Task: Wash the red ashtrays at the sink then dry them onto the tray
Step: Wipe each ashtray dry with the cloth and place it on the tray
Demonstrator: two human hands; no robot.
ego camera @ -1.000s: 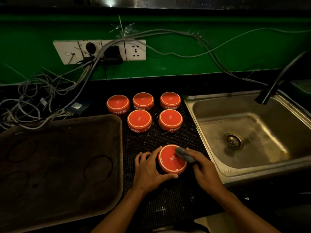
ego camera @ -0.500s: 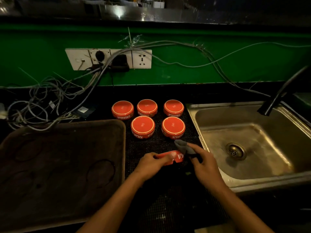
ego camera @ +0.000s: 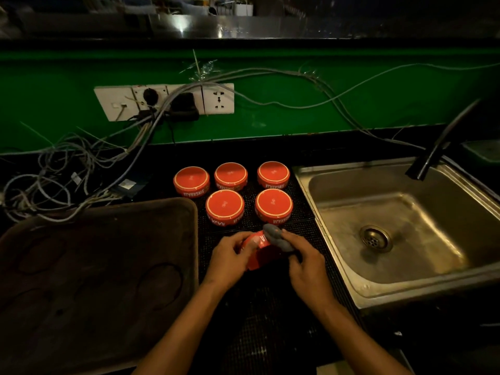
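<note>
Tipped further up since a second ago, rim now facing back toward the person. Big brown tray (ego camera: 102, 266) bare at left, steel sink (ego camera: 392, 226) at right. Five washed ashtrays (ego camera: 225, 208) upturned on the mat. Left hand (ego camera: 230, 261) gripping the sixth ashtray (ego camera: 257, 253) above the table; right hand (ego camera: 305, 266) clutching a grey cloth (ego camera: 276, 236) against it. Drying step, probably; next, over to the tray.

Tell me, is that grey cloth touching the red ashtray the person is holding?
Touching. The head view shows the grey cloth, gripped by the right hand, pressed over the rim of the tilted red ashtray, which the left hand holds.
</note>
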